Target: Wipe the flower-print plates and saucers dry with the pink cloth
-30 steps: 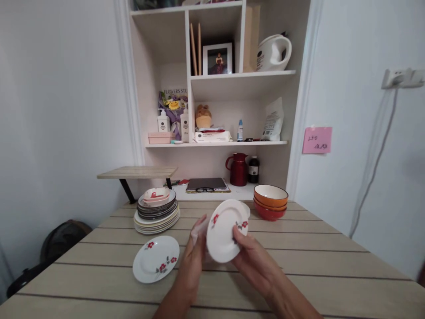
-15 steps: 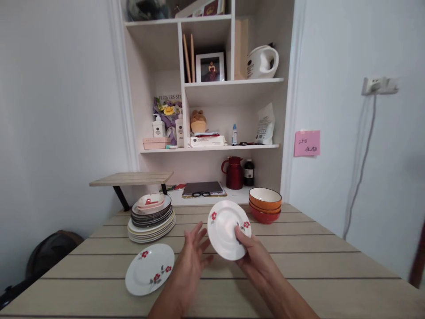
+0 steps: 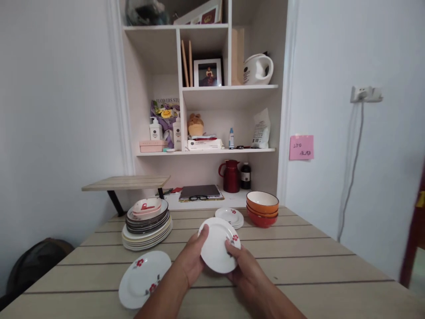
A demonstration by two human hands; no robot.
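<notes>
A small white plate [image 3: 217,248] with red flowers is held above the table, tilted toward me. My left hand [image 3: 191,257] grips its left rim, thumb on top. On the right rim, my right hand [image 3: 244,268] is closed with its thumb on the plate's face; the fingers beneath are hidden. Behind it lies a low stack of small flowered plates [image 3: 229,215]. A larger white flowered plate [image 3: 142,277] rests on the table left of my left forearm, which partly covers it.
Stacked plates [image 3: 148,235] topped by small square dishes [image 3: 146,206] stand at the left, near a raised wooden shelf [image 3: 126,182]. Orange and red bowls [image 3: 262,208] are stacked at the right. Behind are a red jug [image 3: 231,176], glasses [image 3: 198,198] and a shelf unit [image 3: 229,88].
My left hand has closed on the plate's left rim. The plate has come lower and slightly left, and the small plate stack behind it now shows. The view has shifted slightly.
</notes>
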